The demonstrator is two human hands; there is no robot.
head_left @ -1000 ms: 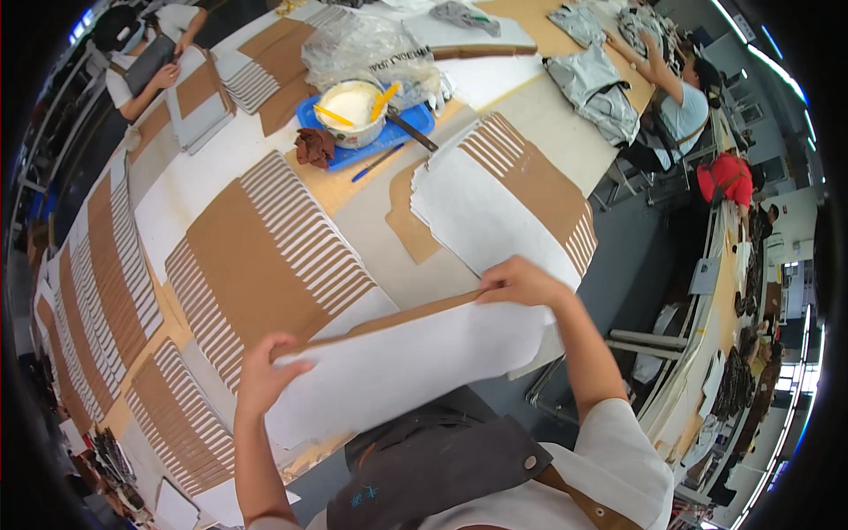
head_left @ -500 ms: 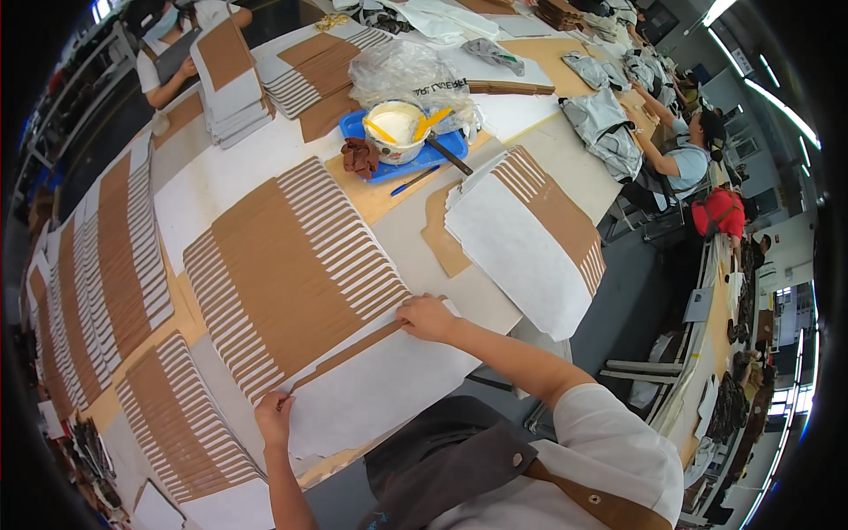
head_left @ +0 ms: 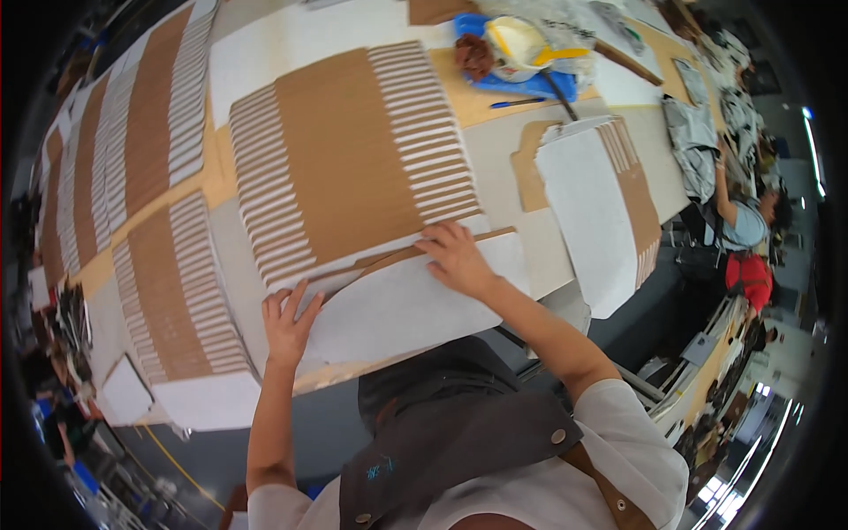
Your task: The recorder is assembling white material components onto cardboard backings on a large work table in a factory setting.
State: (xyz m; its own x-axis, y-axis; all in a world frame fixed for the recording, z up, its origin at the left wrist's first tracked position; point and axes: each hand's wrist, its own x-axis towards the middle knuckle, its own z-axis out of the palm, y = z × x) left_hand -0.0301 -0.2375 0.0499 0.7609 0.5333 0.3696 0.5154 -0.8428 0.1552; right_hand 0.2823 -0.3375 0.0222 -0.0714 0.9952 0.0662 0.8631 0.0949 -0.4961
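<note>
A large stack of overlapping brown panels with white striped edges [head_left: 353, 150] lies before me. Along its near side, a white sheet [head_left: 406, 305] has a brown strip [head_left: 375, 264] running along its upper edge. My left hand [head_left: 288, 325] rests at the strip's left end, fingers spread and pointing away from me. Farther right, my right hand [head_left: 458, 262] lies over the strip, fingers spread and pressing down on it. Neither hand grips anything that I can see.
A smaller striped stack [head_left: 172, 287] lies at left, with long striped rows [head_left: 163, 115] beyond it. At right is a pile of white and brown sheets [head_left: 587, 203]. A blue tray [head_left: 530, 86] at the back bears a tub [head_left: 515, 44]; a blue pen [head_left: 517, 103] lies near it.
The view has swung, shifting the table in the picture. My left hand has gone from a pinch at the corner to spread fingers. My right hand now lies flatter over the strip.
</note>
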